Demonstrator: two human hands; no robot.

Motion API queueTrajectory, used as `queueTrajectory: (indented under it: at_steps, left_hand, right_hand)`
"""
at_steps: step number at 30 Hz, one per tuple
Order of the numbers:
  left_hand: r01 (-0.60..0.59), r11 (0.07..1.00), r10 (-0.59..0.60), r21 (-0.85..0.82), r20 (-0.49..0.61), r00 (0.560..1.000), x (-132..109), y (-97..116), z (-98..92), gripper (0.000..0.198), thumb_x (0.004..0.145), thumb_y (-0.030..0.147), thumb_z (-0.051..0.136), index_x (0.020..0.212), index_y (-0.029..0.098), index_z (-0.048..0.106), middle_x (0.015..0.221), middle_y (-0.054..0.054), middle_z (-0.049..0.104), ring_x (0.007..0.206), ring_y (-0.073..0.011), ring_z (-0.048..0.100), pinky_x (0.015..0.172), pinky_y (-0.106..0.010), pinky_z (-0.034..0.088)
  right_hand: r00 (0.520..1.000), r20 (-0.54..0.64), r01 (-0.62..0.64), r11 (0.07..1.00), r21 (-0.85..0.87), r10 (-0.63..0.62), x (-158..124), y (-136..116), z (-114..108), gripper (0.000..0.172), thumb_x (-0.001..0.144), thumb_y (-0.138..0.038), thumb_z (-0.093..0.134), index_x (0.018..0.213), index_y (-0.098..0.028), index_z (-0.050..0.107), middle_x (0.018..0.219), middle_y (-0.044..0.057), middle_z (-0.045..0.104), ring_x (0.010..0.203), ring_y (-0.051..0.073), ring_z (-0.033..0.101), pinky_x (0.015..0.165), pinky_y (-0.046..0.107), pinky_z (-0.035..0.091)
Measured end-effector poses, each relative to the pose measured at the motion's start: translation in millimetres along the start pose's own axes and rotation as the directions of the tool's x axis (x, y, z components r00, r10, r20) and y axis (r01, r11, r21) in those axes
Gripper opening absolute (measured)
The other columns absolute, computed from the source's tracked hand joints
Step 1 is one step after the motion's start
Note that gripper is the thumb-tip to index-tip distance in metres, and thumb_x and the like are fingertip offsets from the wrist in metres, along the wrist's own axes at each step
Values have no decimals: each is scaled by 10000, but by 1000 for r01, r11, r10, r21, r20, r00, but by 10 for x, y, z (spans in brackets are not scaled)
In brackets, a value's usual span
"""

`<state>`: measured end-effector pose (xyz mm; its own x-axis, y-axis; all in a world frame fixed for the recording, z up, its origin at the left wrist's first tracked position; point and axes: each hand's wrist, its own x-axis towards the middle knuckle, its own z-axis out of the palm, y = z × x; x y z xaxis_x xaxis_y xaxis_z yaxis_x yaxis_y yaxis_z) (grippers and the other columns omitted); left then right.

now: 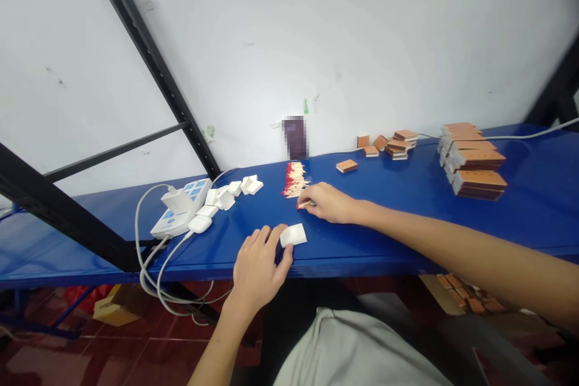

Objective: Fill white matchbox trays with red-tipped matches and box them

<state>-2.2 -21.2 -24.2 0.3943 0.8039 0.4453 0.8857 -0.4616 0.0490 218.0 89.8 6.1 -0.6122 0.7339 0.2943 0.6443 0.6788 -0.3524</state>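
My left hand (261, 262) is near the front edge of the blue table. Its thumb and index finger close on a small white matchbox tray (296, 234); the tray's inside cannot be made out clearly. To the right and slightly farther back, my right hand (329, 202) pinches a few matches (304, 205), their red heads poking out on the left. Just beyond those fingers lies a pile of red-headed matches (296, 180), heads mostly facing left. More white trays (226, 198) sit in a loose group to the left. A single brown matchbox (347, 166) rests right of the pile.
Several matchboxes (398, 148) lie along the wall, with larger stacks (474, 163) farther right. A white power strip (181, 211) with cables stands on the left beside a black shelf post (158, 66). Beneath the table are a yellow box (116, 307) and a carton of matchboxes (468, 295).
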Motion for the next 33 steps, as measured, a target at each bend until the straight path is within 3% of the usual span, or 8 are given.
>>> queueTrajectory:
  at_steps: [13,19,23,28,33]
  left_hand:
    - [0,1000,0,10,2,1000,8,4,4,317,1022,353,409,1280,227,543,1024,-51,612,911,-257,560,791,-383,414]
    - [9,1000,-9,-2,7,1000,7,9,-11,313,1021,356,412,1273,227,546,1031,-54,619,922,-260,560,806,-389,412]
    - [64,995,-63,-77,24,998,16,15,-40,278,1004,376,457,1217,231,561,989,-40,625,919,-254,574,780,-373,415]
    - [117,980,-115,-160,22,993,23,19,-81,248,973,408,513,1133,231,583,844,-9,596,834,-229,581,708,-340,408]
    - [101,973,-99,-208,24,995,23,4,-104,250,973,430,512,1115,237,583,808,7,581,769,-202,563,688,-324,410]
  right_hand:
    - [998,-25,59,997,55,-57,4,4,-2,226,789,-101,599,930,-159,766,921,68,762,820,183,668,718,251,438]
    - [992,-105,90,979,183,-72,-14,-72,-19,220,782,-84,617,913,-162,775,920,48,768,811,163,677,743,247,466]
    - [977,-154,187,933,306,-146,-75,-201,-68,202,800,-113,626,918,-176,777,908,36,767,791,149,672,728,246,485]
    - [940,-84,339,870,360,-331,-162,-368,-70,185,820,-143,639,944,-154,776,899,54,745,794,142,661,744,246,498]
    - [922,1,361,863,353,-386,-203,-426,-32,214,900,-240,616,1036,-180,769,960,59,737,807,138,670,752,243,496]
